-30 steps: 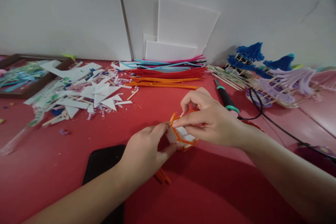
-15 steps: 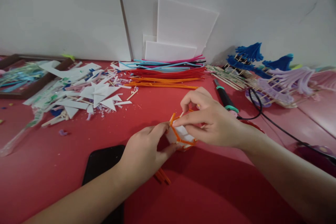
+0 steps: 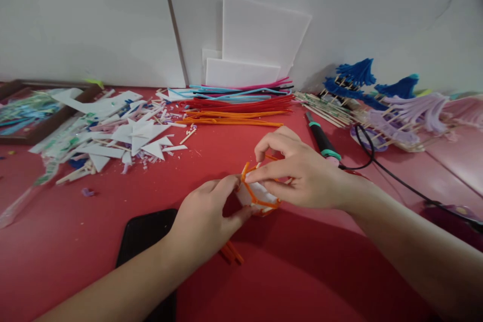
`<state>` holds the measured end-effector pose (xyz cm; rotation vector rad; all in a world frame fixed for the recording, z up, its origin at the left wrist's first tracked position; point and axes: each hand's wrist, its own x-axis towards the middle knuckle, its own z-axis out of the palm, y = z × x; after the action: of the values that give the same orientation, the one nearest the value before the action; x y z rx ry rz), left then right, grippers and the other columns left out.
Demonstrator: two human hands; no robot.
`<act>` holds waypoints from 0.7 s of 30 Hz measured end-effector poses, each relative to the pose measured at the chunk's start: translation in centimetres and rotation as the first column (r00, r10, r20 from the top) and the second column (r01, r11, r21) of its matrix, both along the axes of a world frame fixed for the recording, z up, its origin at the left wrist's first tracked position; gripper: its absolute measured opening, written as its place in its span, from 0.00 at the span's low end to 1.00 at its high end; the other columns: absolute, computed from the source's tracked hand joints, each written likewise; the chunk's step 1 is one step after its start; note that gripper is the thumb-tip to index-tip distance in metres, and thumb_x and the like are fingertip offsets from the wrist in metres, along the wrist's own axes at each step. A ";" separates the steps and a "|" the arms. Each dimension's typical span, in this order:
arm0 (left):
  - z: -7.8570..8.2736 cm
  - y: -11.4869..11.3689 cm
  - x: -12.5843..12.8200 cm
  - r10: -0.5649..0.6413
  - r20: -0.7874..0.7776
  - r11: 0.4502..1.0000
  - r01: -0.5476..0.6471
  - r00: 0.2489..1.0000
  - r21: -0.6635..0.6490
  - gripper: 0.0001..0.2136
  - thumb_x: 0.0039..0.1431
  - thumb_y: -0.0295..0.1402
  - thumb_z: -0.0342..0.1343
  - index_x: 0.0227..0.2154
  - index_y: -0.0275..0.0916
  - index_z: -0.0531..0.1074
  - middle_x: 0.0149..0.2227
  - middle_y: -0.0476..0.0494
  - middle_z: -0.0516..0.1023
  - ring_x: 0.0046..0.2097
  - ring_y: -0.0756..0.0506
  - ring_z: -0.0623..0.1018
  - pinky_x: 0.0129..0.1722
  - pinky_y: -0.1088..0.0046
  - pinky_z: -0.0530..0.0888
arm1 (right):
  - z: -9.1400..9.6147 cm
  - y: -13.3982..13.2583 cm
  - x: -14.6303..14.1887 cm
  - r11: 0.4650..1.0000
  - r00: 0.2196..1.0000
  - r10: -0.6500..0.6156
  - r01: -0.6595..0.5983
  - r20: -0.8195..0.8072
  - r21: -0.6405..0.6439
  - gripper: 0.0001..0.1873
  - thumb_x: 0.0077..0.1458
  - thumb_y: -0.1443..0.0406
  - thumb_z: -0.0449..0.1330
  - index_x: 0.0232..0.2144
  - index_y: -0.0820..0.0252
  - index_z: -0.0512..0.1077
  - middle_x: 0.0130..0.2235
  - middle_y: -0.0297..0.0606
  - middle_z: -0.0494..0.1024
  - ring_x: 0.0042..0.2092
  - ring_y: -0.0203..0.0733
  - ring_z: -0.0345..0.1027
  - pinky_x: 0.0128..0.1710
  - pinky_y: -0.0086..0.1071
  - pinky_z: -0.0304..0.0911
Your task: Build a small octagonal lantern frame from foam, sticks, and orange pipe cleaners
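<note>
A small white foam piece edged with orange pipe cleaner (image 3: 258,196) sits between my two hands just above the red table (image 3: 302,271). My left hand (image 3: 206,219) pinches its left edge with thumb and fingers. My right hand (image 3: 298,171) is closed round its top and right side, the forefinger pressing the orange edge. Short orange offcuts (image 3: 232,252) lie under my left hand.
A black phone (image 3: 145,239) lies beside my left forearm. White foam scraps (image 3: 132,133) are heaped at the left. Coloured pipe cleaners (image 3: 237,105) and white foam sheets (image 3: 260,35) line the wall. A black corded tool (image 3: 322,141) and blue and lilac tasselled pieces (image 3: 396,105) lie at the right.
Both hands keep the same hold on the orange-edged piece. The whole scene has slid slightly left and up as my head moved.
</note>
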<state>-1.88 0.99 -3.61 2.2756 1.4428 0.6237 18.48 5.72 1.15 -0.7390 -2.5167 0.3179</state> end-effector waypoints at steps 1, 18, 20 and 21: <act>0.0 0.0 0.0 0.000 0.004 1.000 0.000 1.000 0.001 0.14 0.53 0.39 0.60 0.41 0.39 0.70 0.39 0.41 0.80 0.40 0.39 0.79 0.40 0.61 0.76 | 0.0 0.0 0.0 1.000 1.000 -0.001 0.001 0.000 0.000 0.13 0.52 0.72 0.58 0.34 0.51 0.79 0.37 0.37 0.66 0.40 0.40 0.57 0.42 0.38 0.56; 0.0 0.2 -0.2 -0.010 0.031 1.000 0.011 0.999 -0.029 0.15 0.54 0.36 0.60 0.43 0.39 0.69 0.42 0.42 0.79 0.43 0.41 0.78 0.42 0.63 0.75 | 0.6 -0.4 1.3 0.993 0.999 -0.046 0.045 0.009 0.113 0.12 0.56 0.71 0.55 0.40 0.55 0.75 0.37 0.39 0.70 0.40 0.41 0.62 0.40 0.38 0.60; -0.1 0.2 -0.3 -0.012 0.038 0.999 0.013 0.999 -0.035 0.16 0.54 0.37 0.60 0.45 0.39 0.69 0.43 0.41 0.79 0.45 0.41 0.78 0.44 0.62 0.75 | 0.4 -0.7 2.1 0.988 0.992 -0.123 0.124 -0.022 0.094 0.13 0.56 0.71 0.55 0.42 0.58 0.73 0.37 0.40 0.71 0.40 0.40 0.65 0.39 0.35 0.62; -0.1 0.3 -0.4 -0.012 0.039 0.999 0.014 0.999 -0.037 0.17 0.54 0.36 0.60 0.46 0.39 0.69 0.44 0.41 0.78 0.45 0.41 0.77 0.45 0.62 0.75 | 0.2 -0.9 2.5 0.982 0.986 -0.165 0.167 -0.031 0.093 0.13 0.56 0.71 0.55 0.43 0.59 0.73 0.38 0.40 0.72 0.40 0.40 0.66 0.39 0.34 0.63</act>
<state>-2.25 1.28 -3.72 2.2309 1.4089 0.6283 20.96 4.84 1.40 -0.8952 -2.4106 0.1464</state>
